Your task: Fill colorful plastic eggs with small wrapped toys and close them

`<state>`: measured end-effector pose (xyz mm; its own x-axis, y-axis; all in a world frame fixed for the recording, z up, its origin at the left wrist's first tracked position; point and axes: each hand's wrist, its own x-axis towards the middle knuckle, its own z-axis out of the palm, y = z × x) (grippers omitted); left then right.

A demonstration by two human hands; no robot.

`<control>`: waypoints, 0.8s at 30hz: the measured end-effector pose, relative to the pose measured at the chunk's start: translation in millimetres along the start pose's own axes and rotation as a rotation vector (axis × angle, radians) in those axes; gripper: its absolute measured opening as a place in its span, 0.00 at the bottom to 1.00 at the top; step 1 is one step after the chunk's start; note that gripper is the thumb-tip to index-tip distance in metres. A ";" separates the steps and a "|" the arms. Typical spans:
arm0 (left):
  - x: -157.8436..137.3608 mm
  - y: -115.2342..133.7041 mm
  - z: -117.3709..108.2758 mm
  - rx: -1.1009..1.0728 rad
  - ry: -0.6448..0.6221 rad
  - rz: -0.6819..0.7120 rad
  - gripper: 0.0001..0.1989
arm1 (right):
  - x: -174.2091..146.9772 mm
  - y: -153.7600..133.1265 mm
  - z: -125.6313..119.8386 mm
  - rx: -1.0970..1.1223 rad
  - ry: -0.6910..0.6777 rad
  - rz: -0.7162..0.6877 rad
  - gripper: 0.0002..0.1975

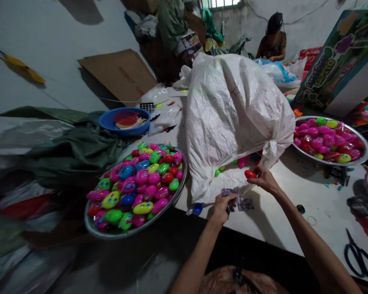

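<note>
My right hand (265, 179) pinches a red plastic egg (250, 174) in front of the opening of a big white sack (233, 106). Several green and pink eggs show under the sack's edge. Lower and to the left, my left hand (222, 208) has its fingers curled over small printed sheets (245, 203) on the table; a small dark thing shows at its fingers, too unclear to name. Left of that hand, a blue plastic cup-like piece (198, 209) lies at the table's front edge.
A metal basin (90, 222) heaped with coloured eggs stands at left; another basin (366, 153) of eggs sits at right. Scissors (358, 257) lie near the right front edge. Behind are a blue tub (106, 122), a printed display box (331, 65) and a seated person (272, 43).
</note>
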<state>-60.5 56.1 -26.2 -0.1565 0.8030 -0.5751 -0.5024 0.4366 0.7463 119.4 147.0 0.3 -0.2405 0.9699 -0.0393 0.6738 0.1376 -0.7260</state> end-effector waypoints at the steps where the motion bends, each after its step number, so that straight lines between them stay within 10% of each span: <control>1: -0.4 -1.8 -0.1 0.050 0.011 0.054 0.14 | -16.0 -1.7 0.2 0.206 -0.048 0.034 0.17; 7: -7.8 -7.5 11.2 0.345 -0.080 0.264 0.12 | -84.5 -9.1 4.8 0.929 -0.249 0.166 0.16; 15: -11.8 -16.8 21.7 0.356 -0.179 0.189 0.14 | -90.0 -4.8 20.5 1.032 0.067 0.258 0.18; 24: -14.8 -20.5 30.0 0.277 -0.157 0.169 0.16 | -95.9 -4.7 7.3 0.955 0.079 0.237 0.17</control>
<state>-22.3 47.4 -22.9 -0.0741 0.9163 -0.3937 -0.2278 0.3688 0.9012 134.2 51.9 2.4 -0.1010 0.9667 -0.2349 -0.1570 -0.2487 -0.9558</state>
